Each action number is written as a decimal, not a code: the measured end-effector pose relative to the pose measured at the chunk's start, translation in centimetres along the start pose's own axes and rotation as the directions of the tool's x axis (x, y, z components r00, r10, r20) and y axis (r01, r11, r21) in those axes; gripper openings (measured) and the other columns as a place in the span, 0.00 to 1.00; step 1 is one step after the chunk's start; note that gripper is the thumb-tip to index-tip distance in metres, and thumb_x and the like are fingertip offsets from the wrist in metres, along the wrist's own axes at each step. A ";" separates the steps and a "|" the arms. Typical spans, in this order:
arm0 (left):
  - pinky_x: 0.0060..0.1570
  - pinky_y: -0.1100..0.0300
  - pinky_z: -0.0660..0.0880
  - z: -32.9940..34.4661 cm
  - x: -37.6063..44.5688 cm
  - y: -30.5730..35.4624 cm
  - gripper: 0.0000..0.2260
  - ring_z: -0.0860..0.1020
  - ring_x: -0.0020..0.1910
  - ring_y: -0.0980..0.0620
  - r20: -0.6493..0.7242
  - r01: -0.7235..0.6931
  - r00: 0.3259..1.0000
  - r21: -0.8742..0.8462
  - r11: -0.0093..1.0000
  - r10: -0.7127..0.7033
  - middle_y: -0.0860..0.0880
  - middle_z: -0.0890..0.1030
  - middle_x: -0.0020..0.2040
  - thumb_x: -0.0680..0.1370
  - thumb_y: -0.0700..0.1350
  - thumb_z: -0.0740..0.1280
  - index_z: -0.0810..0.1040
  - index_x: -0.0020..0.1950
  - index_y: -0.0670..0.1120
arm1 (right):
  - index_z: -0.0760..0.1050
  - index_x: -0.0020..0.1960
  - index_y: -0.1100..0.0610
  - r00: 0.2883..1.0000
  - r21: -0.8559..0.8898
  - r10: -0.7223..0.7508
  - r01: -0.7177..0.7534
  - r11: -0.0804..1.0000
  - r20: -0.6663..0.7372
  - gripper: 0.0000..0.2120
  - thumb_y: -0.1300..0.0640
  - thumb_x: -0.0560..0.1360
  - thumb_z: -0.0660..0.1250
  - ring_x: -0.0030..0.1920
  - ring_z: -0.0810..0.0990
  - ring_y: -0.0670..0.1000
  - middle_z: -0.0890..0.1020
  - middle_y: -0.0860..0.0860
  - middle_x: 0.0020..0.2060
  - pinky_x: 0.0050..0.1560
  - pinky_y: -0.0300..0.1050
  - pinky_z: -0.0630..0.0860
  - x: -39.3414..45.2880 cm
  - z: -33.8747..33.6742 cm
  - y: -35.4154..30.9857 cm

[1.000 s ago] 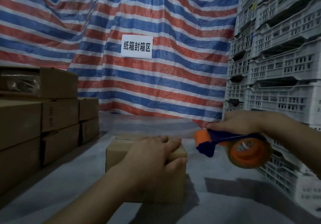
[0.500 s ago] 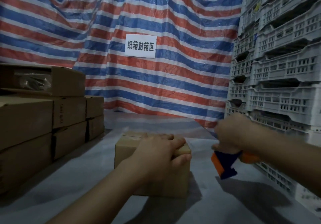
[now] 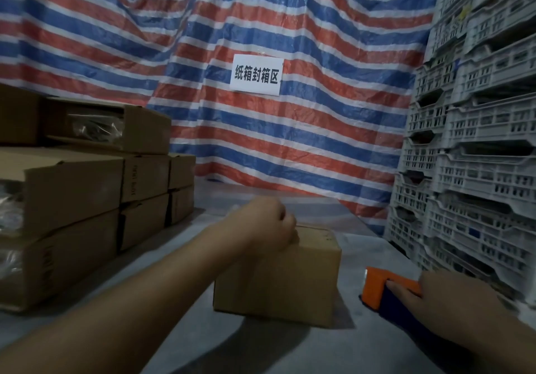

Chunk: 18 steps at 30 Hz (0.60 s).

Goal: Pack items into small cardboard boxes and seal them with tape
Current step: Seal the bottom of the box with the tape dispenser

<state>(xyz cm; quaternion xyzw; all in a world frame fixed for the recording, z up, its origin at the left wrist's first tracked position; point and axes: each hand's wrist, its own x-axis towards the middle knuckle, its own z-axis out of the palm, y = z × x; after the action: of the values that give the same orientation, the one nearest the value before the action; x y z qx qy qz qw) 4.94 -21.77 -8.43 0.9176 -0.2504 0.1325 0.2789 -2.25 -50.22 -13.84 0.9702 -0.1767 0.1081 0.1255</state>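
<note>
Grey table point(image 3: 290, 353): tape dispenser point(image 3: 385, 292) now lowered, seemingly resting; box point(image 3: 278, 280) shifted.

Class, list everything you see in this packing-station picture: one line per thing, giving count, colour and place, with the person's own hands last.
small cardboard box: one, brown, closed, centre of the work surface.
tape dispenser: one, orange and dark blue, right of the box, low on the surface.
stacked cartons: several, brown, piled at the left; exact count unclear.
plastic crates: many, light grey, stacked along the right.
tarpaulin: one, red, blue and white stripes, behind everything.
paper sign: one, white with black characters, on the tarpaulin.
work surface: one, grey.
left hand: grips the box's top left edge.
right hand: holds the dispenser.
</note>
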 end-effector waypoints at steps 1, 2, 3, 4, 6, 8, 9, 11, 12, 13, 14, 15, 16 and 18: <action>0.38 0.59 0.73 0.1 -0.4 -0.4 0.15 0.78 0.39 0.53 -0.002 -0.019 1.000 0.042 0.999 0.020 0.49 0.80 0.39 0.82 0.54 0.59 0.79 0.44 0.48 | 0.68 0.35 0.48 1.000 -0.038 -0.001 0.001 0.999 -0.004 0.32 0.24 0.75 0.43 0.30 0.71 0.44 0.73 0.45 0.31 0.31 0.39 0.68 -0.4 -1.1 -0.6; 0.36 0.59 0.72 0.3 -0.8 -0.6 0.16 0.78 0.38 0.53 -0.013 -0.039 0.999 0.114 0.993 0.041 0.49 0.80 0.39 0.82 0.55 0.57 0.79 0.44 0.49 | 0.68 0.35 0.48 0.998 -0.042 -0.013 0.011 0.999 -0.063 0.32 0.24 0.74 0.41 0.31 0.71 0.44 0.73 0.45 0.32 0.32 0.40 0.69 -0.8 -2.4 -1.4; 0.37 0.59 0.73 0.5 -1.1 -0.7 0.16 0.78 0.38 0.53 -0.022 -0.058 0.998 0.197 0.979 0.064 0.49 0.80 0.40 0.82 0.56 0.56 0.79 0.45 0.50 | 0.69 0.36 0.48 0.988 0.002 -0.040 0.040 0.999 -0.148 0.33 0.25 0.74 0.38 0.33 0.73 0.43 0.75 0.44 0.34 0.35 0.41 0.71 -1.2 -3.8 -2.4; 0.40 0.58 0.75 0.7 -1.2 -0.7 0.17 0.77 0.39 0.54 -0.029 -0.071 0.996 0.261 0.963 0.081 0.50 0.80 0.41 0.82 0.57 0.55 0.79 0.46 0.50 | 0.72 0.40 0.47 0.966 0.129 -0.084 0.118 0.985 -0.243 0.33 0.26 0.73 0.37 0.37 0.76 0.43 0.77 0.44 0.38 0.40 0.43 0.74 -1.4 -4.9 -3.6; 0.47 0.55 0.77 0.8 -1.4 -0.8 0.17 0.78 0.41 0.55 -0.026 -0.069 0.997 0.267 0.961 0.078 0.51 0.81 0.43 0.83 0.58 0.54 0.80 0.49 0.52 | 0.75 0.52 0.46 0.933 0.479 -0.183 0.319 0.818 -0.309 0.29 0.30 0.77 0.43 0.50 0.77 0.42 0.79 0.41 0.52 0.54 0.44 0.75 -2.2 -7.1 -6.7; 0.55 0.51 0.76 0.6 -1.5 -0.8 0.18 0.78 0.45 0.55 -0.009 -0.069 0.997 0.267 0.961 0.074 0.51 0.82 0.47 0.83 0.58 0.53 0.80 0.53 0.52 | 0.74 0.55 0.45 0.908 0.608 -0.328 0.418 0.675 -0.260 0.17 0.39 0.83 0.50 0.59 0.74 0.42 0.76 0.40 0.58 0.62 0.45 0.71 -2.6 -8.4 -10.0; 0.59 0.49 0.73 0.5 -1.6 -0.8 0.18 0.78 0.48 0.54 0.005 -0.080 0.997 0.303 0.949 0.082 0.51 0.82 0.49 0.83 0.57 0.52 0.80 0.55 0.53 | 0.74 0.52 0.46 0.893 0.593 -0.388 0.445 0.671 -0.230 0.15 0.41 0.84 0.51 0.58 0.74 0.43 0.77 0.42 0.56 0.61 0.46 0.70 -2.5 -8.6 -11.4; 0.63 0.47 0.69 0.6 -1.7 -1.0 0.18 0.77 0.55 0.52 0.040 -0.101 0.995 0.377 0.921 0.092 0.51 0.81 0.56 0.83 0.58 0.51 0.77 0.61 0.54 | 0.75 0.51 0.46 0.875 0.533 -0.450 0.469 0.704 -0.176 0.17 0.43 0.85 0.50 0.56 0.75 0.44 0.78 0.45 0.54 0.61 0.46 0.70 -2.3 -8.1 -13.0; 0.63 0.48 0.69 0.6 -1.7 -1.3 0.19 0.76 0.58 0.51 0.056 -0.110 0.994 0.398 0.911 0.096 0.51 0.80 0.60 0.83 0.58 0.50 0.75 0.64 0.54 | 0.76 0.54 0.46 0.874 0.525 -0.458 0.470 0.709 -0.163 0.18 0.42 0.85 0.49 0.55 0.75 0.44 0.79 0.46 0.55 0.62 0.47 0.71 -2.0 -7.6 -13.3; 0.63 0.50 0.69 0.7 -1.8 -1.6 0.20 0.75 0.61 0.50 0.063 -0.123 0.992 0.410 0.904 0.107 0.50 0.78 0.63 0.83 0.58 0.49 0.73 0.67 0.54 | 0.77 0.58 0.46 0.876 0.535 -0.454 0.464 0.706 -0.162 0.19 0.41 0.84 0.49 0.57 0.75 0.44 0.80 0.46 0.58 0.64 0.49 0.71 -1.9 -7.2 -13.3; 0.63 0.50 0.69 0.7 -1.9 -1.9 0.21 0.74 0.63 0.50 0.065 -0.135 0.991 0.416 0.899 0.119 0.50 0.77 0.66 0.83 0.59 0.48 0.72 0.70 0.54 | 0.76 0.62 0.44 0.882 0.554 -0.441 0.454 0.698 -0.167 0.20 0.39 0.84 0.49 0.59 0.75 0.45 0.79 0.45 0.61 0.66 0.50 0.71 -1.7 -6.8 -13.4; 0.64 0.50 0.68 0.7 -2.0 -2.2 0.23 0.74 0.65 0.50 0.067 -0.145 0.989 0.417 0.897 0.128 0.50 0.76 0.68 0.83 0.60 0.47 0.70 0.71 0.54 | 0.75 0.66 0.43 0.888 0.564 -0.424 0.446 0.694 -0.181 0.21 0.37 0.83 0.49 0.62 0.75 0.45 0.78 0.44 0.64 0.68 0.51 0.71 -1.7 -6.5 -13.2; 0.66 0.49 0.68 0.7 -2.1 -2.3 0.24 0.73 0.66 0.50 0.073 -0.150 0.989 0.414 0.898 0.131 0.50 0.75 0.69 0.83 0.60 0.47 0.69 0.72 0.53 | 0.73 0.68 0.43 0.892 0.562 -0.406 0.443 0.698 -0.199 0.23 0.36 0.82 0.49 0.64 0.74 0.45 0.77 0.44 0.66 0.68 0.51 0.70 -1.6 -6.2 -13.1; 0.68 0.48 0.68 0.5 -2.1 -2.7 0.25 0.72 0.67 0.50 0.089 -0.145 0.989 0.396 0.907 0.119 0.50 0.74 0.70 0.82 0.61 0.47 0.69 0.73 0.52 | 0.73 0.70 0.43 0.896 0.551 -0.378 0.442 0.708 -0.233 0.25 0.36 0.81 0.48 0.65 0.73 0.45 0.77 0.44 0.67 0.68 0.49 0.70 -1.4 -5.7 -13.1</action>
<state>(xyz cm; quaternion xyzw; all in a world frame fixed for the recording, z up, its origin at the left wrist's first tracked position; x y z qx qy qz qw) 4.61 -19.32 -10.85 0.9399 -0.2880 0.1709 0.0671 0.32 -36.31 -11.50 0.9679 0.0927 0.1767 -0.1528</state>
